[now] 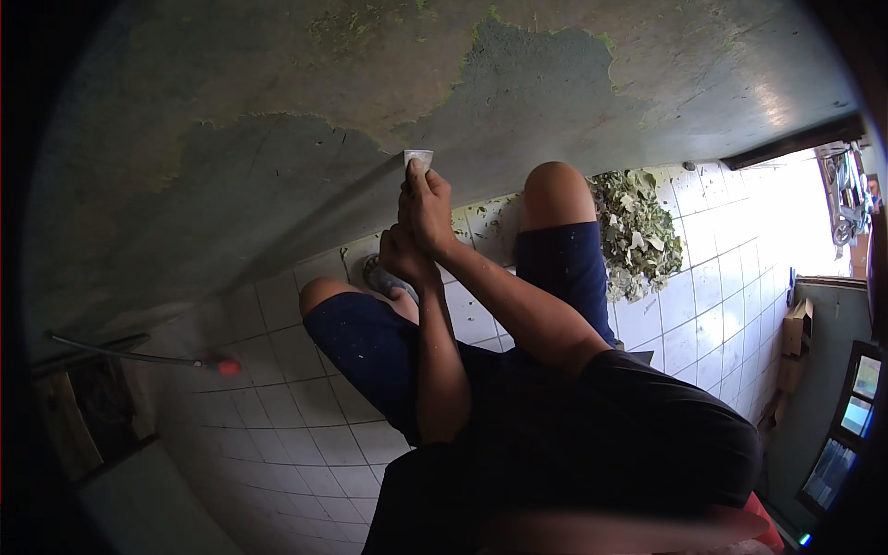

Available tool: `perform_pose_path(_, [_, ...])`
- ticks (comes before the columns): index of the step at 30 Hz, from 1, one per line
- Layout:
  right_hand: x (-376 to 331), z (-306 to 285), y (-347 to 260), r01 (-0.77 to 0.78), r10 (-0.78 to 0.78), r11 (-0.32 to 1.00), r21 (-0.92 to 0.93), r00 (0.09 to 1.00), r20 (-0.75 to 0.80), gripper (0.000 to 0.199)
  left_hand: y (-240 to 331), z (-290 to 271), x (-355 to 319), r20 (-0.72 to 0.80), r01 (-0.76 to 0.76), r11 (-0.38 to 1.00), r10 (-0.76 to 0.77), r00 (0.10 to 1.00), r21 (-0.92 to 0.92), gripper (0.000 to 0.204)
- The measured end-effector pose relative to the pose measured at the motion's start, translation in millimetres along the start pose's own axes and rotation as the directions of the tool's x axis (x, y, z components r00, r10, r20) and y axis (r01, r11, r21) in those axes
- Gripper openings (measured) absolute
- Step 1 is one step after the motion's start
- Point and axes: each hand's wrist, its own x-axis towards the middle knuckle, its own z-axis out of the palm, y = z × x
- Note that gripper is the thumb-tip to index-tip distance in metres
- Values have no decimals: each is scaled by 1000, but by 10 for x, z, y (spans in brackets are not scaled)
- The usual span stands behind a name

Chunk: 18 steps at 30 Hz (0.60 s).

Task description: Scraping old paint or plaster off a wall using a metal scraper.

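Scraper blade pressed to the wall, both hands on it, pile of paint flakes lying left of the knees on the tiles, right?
Not quite. The head view shows the pile of paint flakes to the right of the knees, not left. The rest holds: right hand and left hand press the scraper to the wall.

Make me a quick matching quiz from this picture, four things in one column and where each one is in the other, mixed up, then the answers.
Things:
1. scraper blade
2. pile of paint flakes
3. red-tipped rod
4. cardboard boxes

Places:
A. on the tiled floor beside the knee
B. pressed against the peeling wall
C. at the far right by the doorway
D. low on the left, sticking out over the tiles

Pairs: 1-B, 2-A, 3-D, 4-C
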Motion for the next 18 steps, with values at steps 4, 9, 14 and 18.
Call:
perform_pose_path(4, [-5, 76, 82, -37, 37, 999, 20, 999, 0, 44, -117, -132, 112, 78, -198, 878, 182, 980, 436, 15])
perform_pose_path(9, [-9, 123, 100, -51, 53, 998, 40, 998, -38, 48, -94, -165, 165, 65, 7, 1000, -8, 998, 9, 16])
perform_pose_path(14, [56, 126, 102, 23, -22, 999, 44, 999, -33, 40, -190, 42, 148, 1, -85, 994, 85, 996, -65, 30])
perform_pose_path(18, [62, 211, -301, 134, -134, 991, -6, 990, -30, 45, 297, 51, 335, 24, 24, 941, -17, 1000, -339, 30])
